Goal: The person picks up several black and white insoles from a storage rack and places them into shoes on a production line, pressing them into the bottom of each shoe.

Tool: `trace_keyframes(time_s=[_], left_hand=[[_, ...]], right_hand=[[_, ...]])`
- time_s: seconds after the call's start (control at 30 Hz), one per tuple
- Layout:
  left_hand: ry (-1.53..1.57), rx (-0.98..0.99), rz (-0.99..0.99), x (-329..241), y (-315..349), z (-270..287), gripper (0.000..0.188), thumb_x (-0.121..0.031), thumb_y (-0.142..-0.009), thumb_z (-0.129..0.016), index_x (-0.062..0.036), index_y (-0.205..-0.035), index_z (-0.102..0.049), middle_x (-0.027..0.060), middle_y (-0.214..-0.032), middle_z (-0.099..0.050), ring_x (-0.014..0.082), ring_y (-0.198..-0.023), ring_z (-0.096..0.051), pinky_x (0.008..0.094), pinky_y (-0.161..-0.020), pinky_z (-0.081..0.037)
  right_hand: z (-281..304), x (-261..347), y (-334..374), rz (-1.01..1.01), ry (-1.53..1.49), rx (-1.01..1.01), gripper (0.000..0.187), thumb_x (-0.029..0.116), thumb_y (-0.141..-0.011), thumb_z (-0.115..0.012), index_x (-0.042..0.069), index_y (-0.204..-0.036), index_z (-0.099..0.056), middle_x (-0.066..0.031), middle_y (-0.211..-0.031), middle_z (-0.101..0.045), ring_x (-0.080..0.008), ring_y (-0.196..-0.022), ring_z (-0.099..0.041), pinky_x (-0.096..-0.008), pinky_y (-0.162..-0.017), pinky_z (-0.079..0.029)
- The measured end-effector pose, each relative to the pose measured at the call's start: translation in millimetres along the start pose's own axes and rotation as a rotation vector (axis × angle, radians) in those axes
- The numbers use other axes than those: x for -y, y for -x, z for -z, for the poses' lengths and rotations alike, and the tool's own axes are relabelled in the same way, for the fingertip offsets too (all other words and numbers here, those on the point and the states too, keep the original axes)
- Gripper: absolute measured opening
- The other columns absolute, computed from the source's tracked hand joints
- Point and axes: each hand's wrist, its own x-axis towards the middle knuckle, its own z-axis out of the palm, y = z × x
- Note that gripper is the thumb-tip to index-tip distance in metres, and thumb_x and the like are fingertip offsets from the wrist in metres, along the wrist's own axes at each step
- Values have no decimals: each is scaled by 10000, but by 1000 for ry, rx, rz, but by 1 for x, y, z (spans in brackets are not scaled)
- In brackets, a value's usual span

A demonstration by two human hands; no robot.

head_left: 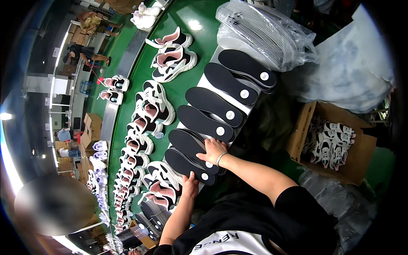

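Black insoles with round white stickers at one end lie in paired stacks on a white board beside the green conveyor. My right hand (pixel 214 151) rests on the nearer insole stack (pixel 187 142), thumb and fingers spread over its stickered end. My left hand (pixel 190 185) is closed at the edge of the nearest insole stack (pixel 183 164), thumb uppermost; its other fingers are partly hidden. Farther along the board lie more insoles (pixel 214 102). White, black and pink sneakers (pixel 163 180) stand on the conveyor just left of my hands.
The green conveyor (pixel 204 10) carries a long row of sneakers (pixel 134 144). Plastic-wrapped insoles (pixel 259 32) lie at the board's far end. On the right, an open carton (pixel 361 159) holds sneakers, near clear plastic (pixel 335 197). People and cartons (pixel 91 127) are beyond the conveyor.
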Motion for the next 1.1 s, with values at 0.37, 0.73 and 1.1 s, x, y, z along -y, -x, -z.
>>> trace_keyframes(time_s=[0.37,0.73,1.1], left_hand=[[146,-194,106,-2,-9,-8,274,-113,-761,-571,-158,-1019,-491,-19,-980,-555,157,-959,-492,388,-855,-321],[354,13,113,-2,-14,-6,182,-92,-717,-592,-48,-893,-572,50,-887,-610,190,-882,-546,347,-884,-346],[477,412,-359,22,114,8,757,21,-600,-593,-33,-1267,-239,91,-1202,-399,189,-1099,-387,320,-931,-311]], right_hand=[[9,4,-1,-60,9,37,617,428,-632,-626,15,-1062,-464,-141,-1099,-457,-282,-1039,-431,-415,-862,-318],[2,6,-1,-51,46,44,685,415,-571,-630,-2,-1066,-403,-191,-1089,-471,-334,-1069,-393,-447,-897,-262],[10,4,131,227,-915,330,550,18,-664,-589,-15,-1171,-379,-94,-1112,-473,-202,-995,-469,-319,-881,-352]])
